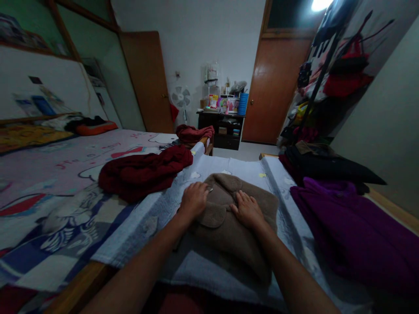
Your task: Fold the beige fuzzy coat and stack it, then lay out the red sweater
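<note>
A brown garment [235, 240], folded into a compact bundle with its rounded collar showing, lies on a light blue cloth [186, 270]. My left hand [194, 199] rests on the garment's left edge, its fingers close together near a small shiny spot. On the right part of the garment lies my right hand [248, 210], palm down with the fingers slightly spread. Whether the left fingers pinch any fabric is hidden.
A dark red garment [144, 172] lies on the bed [81, 146] at the left. Folded purple clothing [356, 231] and a dark stack [330, 163] sit at the right. Farther back are a fan [180, 97], a dark cabinet [219, 141] and a door [275, 87].
</note>
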`<move>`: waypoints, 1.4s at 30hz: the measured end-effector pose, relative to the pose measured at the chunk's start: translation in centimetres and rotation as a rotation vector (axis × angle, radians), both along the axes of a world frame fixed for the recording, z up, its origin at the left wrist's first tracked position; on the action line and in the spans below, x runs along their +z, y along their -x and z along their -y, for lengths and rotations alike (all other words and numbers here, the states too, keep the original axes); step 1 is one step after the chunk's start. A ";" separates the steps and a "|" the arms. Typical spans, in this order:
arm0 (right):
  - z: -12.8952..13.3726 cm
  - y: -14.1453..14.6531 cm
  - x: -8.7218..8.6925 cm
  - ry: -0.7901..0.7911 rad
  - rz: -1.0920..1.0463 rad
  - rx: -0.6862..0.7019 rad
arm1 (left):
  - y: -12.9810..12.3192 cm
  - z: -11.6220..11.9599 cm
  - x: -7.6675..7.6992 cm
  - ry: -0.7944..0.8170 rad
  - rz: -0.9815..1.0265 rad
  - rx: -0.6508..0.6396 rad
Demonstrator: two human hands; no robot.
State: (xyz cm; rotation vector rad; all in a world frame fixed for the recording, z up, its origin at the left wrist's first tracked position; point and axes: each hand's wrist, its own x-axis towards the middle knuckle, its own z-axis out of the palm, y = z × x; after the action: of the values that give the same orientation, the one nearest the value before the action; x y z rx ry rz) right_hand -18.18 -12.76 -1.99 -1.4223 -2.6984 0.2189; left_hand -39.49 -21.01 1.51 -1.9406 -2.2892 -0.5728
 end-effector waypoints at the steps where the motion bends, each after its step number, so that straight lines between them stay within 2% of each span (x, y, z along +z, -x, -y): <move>1: 0.0 0.0 -0.1 -0.005 0.002 -0.001 | -1.2 0.8 -0.2 -0.008 -0.019 -0.083; 3: 0.0 0.0 -0.2 -0.012 0.006 0.001 | -3.1 1.8 -1.1 0.004 -0.055 -0.183; 5: 0.0 0.1 -0.3 -0.013 0.009 -0.001 | -4.0 2.2 -2.4 0.063 -0.072 -0.204; 8: -0.1 0.1 -0.4 -0.019 0.005 -0.006 | -3.7 1.6 -4.3 0.150 -0.070 -0.193; 11: -0.1 0.1 -0.5 -0.029 0.003 -0.002 | -3.0 0.9 -5.2 0.168 -0.070 -0.189; 20: 0.0 0.0 -0.8 -0.054 0.000 0.003 | -2.4 0.9 -4.1 0.074 -0.125 -0.143; 24: 0.1 0.0 -0.8 -0.060 -0.008 -0.003 | -1.5 -0.1 -4.1 0.102 -0.155 -0.171; 28: 0.2 0.0 -0.8 -0.064 -0.015 0.000 | -0.9 -1.2 -3.9 0.156 -0.152 -0.095; 31: 0.3 0.0 -0.7 -0.070 -0.017 0.004 | -0.6 -2.1 -3.7 0.083 -0.210 -0.127; 35: 0.3 0.1 -0.6 -0.075 -0.005 0.001 | 0.0 -3.2 -4.5 0.010 -0.256 -0.248; 39: 0.3 0.1 -0.7 -0.069 0.004 0.007 | 0.5 -4.2 -6.1 0.161 -0.193 -0.232; 42: 0.2 0.1 -0.7 -0.057 0.011 0.009 | 0.5 -4.6 -6.5 0.257 -0.149 -0.196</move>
State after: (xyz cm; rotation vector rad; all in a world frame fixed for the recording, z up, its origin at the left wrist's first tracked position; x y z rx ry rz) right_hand -18.31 -12.96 -2.74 -1.3998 -2.6975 0.1334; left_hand -39.98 -16.45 -4.97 -2.2539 -2.1877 -0.1450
